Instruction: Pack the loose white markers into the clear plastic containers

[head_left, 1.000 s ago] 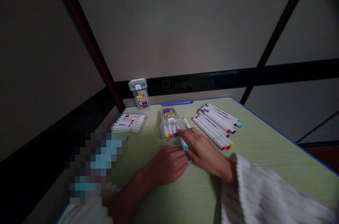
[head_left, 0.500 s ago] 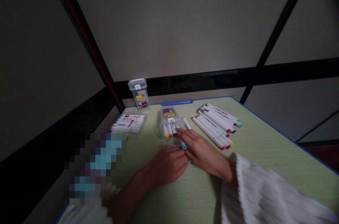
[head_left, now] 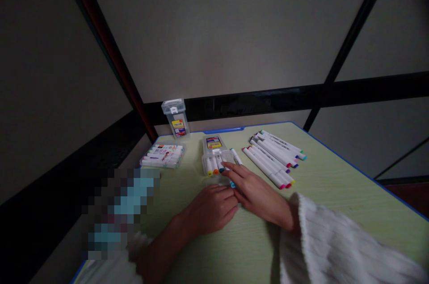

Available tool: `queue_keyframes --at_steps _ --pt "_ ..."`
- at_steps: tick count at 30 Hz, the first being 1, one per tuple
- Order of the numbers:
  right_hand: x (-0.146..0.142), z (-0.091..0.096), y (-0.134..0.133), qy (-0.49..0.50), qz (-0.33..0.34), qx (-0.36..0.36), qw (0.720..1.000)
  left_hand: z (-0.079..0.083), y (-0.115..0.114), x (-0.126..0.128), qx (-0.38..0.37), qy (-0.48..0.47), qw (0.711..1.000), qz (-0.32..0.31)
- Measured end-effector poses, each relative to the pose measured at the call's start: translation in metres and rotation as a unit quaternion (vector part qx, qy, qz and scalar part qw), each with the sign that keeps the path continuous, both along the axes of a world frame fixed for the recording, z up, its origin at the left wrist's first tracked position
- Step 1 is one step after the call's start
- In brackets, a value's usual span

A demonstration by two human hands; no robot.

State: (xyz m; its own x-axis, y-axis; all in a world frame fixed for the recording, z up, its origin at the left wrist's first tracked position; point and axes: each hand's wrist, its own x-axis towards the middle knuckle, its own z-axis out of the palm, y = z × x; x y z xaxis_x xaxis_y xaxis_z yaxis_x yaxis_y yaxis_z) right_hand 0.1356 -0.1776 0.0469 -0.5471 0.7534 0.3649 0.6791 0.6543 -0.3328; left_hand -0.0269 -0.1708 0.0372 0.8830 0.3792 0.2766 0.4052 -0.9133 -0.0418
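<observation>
A clear plastic marker case (head_left: 214, 143) lies on its side, its mouth facing me. White markers (head_left: 215, 163) with yellow, orange and dark teal caps sit in the mouth. My right hand (head_left: 253, 190) reaches over its right side, with a blue-capped marker (head_left: 232, 184) between thumb and fingers; most of that marker is hidden. My left hand (head_left: 214, 210) is closed, fingers curled at a clear flap (head_left: 217, 180), seemingly the case's lid, in front of the mouth. The two hands touch. Another white marker (head_left: 236, 157) lies just right of the case.
Several loose white markers (head_left: 268, 165) lie on the pale green table (head_left: 321, 212) to the right. A clear upright case (head_left: 176, 118) stands at the back left. A flat marker box (head_left: 163, 155) lies at the left, by a blurred patch. A wall stands behind.
The blue-capped marker has shifted slightly away from me, and less of its cap shows beneath my right hand. My left hand stays nearly still.
</observation>
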Motion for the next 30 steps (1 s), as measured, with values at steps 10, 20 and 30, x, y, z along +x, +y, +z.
queue_keyframes --at_steps 10,20,30 --pt "0.0002 -0.0011 0.0008 -0.01 0.003 0.005 1.0 -0.0006 -0.0003 0.0001 -0.001 0.003 1.0 0.005" --pt "0.0009 -0.0013 0.0009 -0.009 0.002 0.012 1.0 -0.0004 -0.0002 0.0002 -0.008 0.01 1.0 0.008" --pt "0.0002 -0.003 0.0002 0.027 0.003 0.003 1.0 0.002 -0.0005 0.0006 0.002 0.004 1.0 0.003"
